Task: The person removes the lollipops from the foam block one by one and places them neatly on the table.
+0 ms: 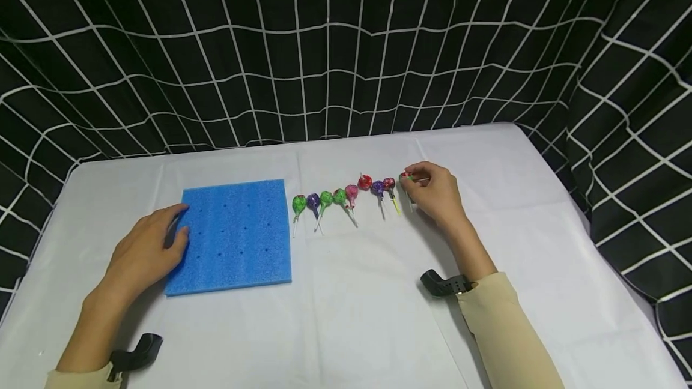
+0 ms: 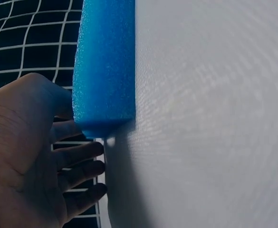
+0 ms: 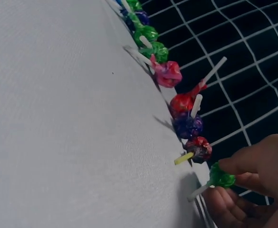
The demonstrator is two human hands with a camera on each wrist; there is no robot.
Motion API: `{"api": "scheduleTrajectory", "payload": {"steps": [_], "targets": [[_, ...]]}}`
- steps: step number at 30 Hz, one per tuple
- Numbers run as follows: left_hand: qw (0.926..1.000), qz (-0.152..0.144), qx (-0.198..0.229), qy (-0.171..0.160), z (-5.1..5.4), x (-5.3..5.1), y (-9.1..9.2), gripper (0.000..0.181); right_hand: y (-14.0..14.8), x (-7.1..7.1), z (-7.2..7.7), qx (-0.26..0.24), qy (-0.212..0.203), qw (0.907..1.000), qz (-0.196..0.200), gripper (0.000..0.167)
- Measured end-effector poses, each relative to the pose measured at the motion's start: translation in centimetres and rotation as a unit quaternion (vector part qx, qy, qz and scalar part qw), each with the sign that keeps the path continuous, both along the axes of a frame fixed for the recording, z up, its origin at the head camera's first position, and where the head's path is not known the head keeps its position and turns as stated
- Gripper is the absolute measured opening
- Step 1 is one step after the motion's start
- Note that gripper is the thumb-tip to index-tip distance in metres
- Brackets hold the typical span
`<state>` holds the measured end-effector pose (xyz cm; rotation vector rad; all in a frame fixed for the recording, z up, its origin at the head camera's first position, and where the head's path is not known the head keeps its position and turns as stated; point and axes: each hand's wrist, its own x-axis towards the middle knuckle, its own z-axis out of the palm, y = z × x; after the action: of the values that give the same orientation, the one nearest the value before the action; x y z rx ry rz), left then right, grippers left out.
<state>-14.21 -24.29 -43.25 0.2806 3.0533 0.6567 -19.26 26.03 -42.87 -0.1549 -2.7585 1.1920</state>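
A blue foam board (image 1: 232, 275) with rows of small holes lies flat on the left of the table. My left hand (image 1: 142, 252) rests at its left edge, thumb and forefinger apart; in the left wrist view its other fingers (image 2: 84, 173) extend loosely beside the foam's corner. My right hand (image 1: 440, 197) pinches the head of a green-wrapped lollipop (image 3: 223, 175) between thumb and fingers, at the right end of a row of lollipops. Nearest to it is a dark red lollipop (image 1: 389, 183) with a yellow stick. A purple lollipop (image 1: 378, 187) and a red lollipop (image 1: 365, 182) follow leftward.
A pink lollipop (image 1: 351, 192), green lollipops (image 1: 326, 199) and another purple lollipop (image 1: 313, 200) continue the row toward the foam. A white cloth (image 1: 373, 311) covers the table. Behind hangs a black curtain (image 1: 346, 53) with a white grid.
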Motion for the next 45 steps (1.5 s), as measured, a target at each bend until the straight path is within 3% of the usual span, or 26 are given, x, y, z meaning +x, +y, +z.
{"api": "scheduleTrajectory", "payload": {"steps": [5, 10, 19, 26, 35, 45], "targets": [[0.9998, 0.004, 0.010, -0.016, -0.4, 0.4, -0.3, 0.055, 0.1, -0.2, -0.6, 0.012, -0.016, 0.9995, 0.023, 0.029], [0.9996, 0.001, 0.008, -0.028, -0.4, 0.3, -0.5, 0.056, 0.1, -0.2, -0.8, 0.009, -0.021, 0.9995, 0.021, 0.029], [0.9994, -0.022, 0.008, -0.024, 0.1, -0.6, -0.6, 0.056, 0.3, -0.2, -0.6, 0.017, -0.017, 0.9996, 0.017, 0.031], [0.9994, -0.019, 0.004, -0.028, -0.1, -0.4, -0.5, 0.056, 0.4, -0.1, -0.5, 0.021, -0.028, 0.9991, 0.025, 0.033], [0.9994, -0.012, 0.002, -0.033, 0.3, -0.5, -0.1, 0.057, 0.9, -0.2, -0.6, -0.011, -0.030, 0.9985, 0.043, 0.036], [0.9995, -0.011, 0.003, -0.028, 0.3, -0.5, -0.2, 0.056, 0.7, -0.1, -0.5, -0.005, -0.029, 0.9989, 0.038, 0.036]]}}
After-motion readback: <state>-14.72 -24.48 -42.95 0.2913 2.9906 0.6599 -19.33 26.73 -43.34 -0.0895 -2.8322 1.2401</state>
